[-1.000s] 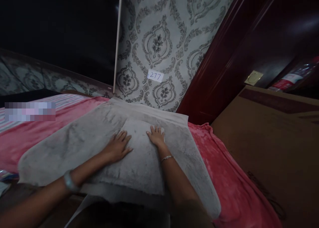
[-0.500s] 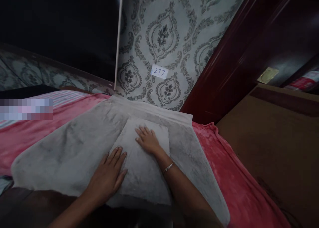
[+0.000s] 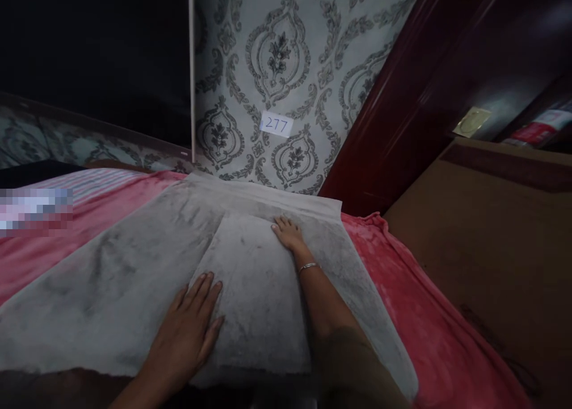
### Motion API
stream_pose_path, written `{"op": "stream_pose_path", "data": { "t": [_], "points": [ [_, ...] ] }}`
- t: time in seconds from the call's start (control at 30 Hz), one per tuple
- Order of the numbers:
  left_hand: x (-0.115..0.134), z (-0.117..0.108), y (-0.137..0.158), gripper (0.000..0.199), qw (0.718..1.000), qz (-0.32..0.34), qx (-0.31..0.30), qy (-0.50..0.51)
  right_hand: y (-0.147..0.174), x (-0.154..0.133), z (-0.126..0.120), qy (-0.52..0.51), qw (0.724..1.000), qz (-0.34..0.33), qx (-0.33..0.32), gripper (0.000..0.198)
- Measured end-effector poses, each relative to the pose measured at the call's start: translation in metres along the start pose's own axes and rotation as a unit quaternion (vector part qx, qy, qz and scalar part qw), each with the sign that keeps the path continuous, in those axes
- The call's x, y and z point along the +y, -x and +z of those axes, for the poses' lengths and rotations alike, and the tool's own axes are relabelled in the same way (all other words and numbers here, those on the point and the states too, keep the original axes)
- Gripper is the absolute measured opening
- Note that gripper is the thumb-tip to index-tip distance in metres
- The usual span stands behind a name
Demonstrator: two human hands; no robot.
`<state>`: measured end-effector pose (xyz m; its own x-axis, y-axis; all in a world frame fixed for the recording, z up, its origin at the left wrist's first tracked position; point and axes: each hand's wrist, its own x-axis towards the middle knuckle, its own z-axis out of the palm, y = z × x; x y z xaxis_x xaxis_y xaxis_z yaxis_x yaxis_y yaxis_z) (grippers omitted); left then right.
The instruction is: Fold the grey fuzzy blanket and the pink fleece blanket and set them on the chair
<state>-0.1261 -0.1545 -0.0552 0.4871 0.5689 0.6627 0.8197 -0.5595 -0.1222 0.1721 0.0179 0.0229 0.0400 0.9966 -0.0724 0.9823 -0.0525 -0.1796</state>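
Observation:
A smaller pale grey cloth [image 3: 259, 284] lies flat on top of a large grey plush cloth [image 3: 111, 278]. My left hand [image 3: 190, 319] rests palm down at the small cloth's left edge, fingers stretched out. Farther off, my right hand [image 3: 288, 231] lies flat with fingers apart on the small cloth's far right corner; a bracelet [image 3: 309, 267] circles that wrist. Neither hand grips anything. The large cloth's far edge is a paler strip [image 3: 268, 197].
Pink-red blanket [image 3: 388, 284] shows beneath the grey cloth on both sides. A brown cardboard box [image 3: 482, 242] stands at the right, by a dark red wooden frame [image 3: 375, 117]. Behind are patterned wallpaper [image 3: 277, 52] with a paper label [image 3: 276, 124] and a dark screen [image 3: 93, 58].
My right hand has slid from the small cloth's middle toward its far right corner. My left hand stays at the left edge, and the view has shifted slightly.

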Motion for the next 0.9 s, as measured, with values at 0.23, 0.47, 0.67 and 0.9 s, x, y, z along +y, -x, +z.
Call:
{"op": "stream_pose_path", "data": {
  "t": [0.23,0.47,0.67,0.9],
  "points": [
    [-0.002,0.0,-0.004,0.058,0.999,-0.008,-0.043,0.025,0.024,0.008,-0.017,-0.018,0.998,0.061,0.019,0.06],
    [-0.002,-0.009,-0.017,0.061,0.996,-0.024,-0.071,0.052,0.141,-0.029,0.003,-0.026,0.987,-0.156,0.035,0.059],
    [0.025,-0.009,-0.035,0.061,0.993,0.02,-0.094,0.07,0.182,-0.029,0.023,-0.049,0.975,-0.218,0.008,0.058],
    [0.03,-0.001,-0.027,0.06,0.993,0.033,-0.088,0.069,0.119,0.035,0.016,-0.025,0.995,-0.093,0.016,0.057]
  ]
}}
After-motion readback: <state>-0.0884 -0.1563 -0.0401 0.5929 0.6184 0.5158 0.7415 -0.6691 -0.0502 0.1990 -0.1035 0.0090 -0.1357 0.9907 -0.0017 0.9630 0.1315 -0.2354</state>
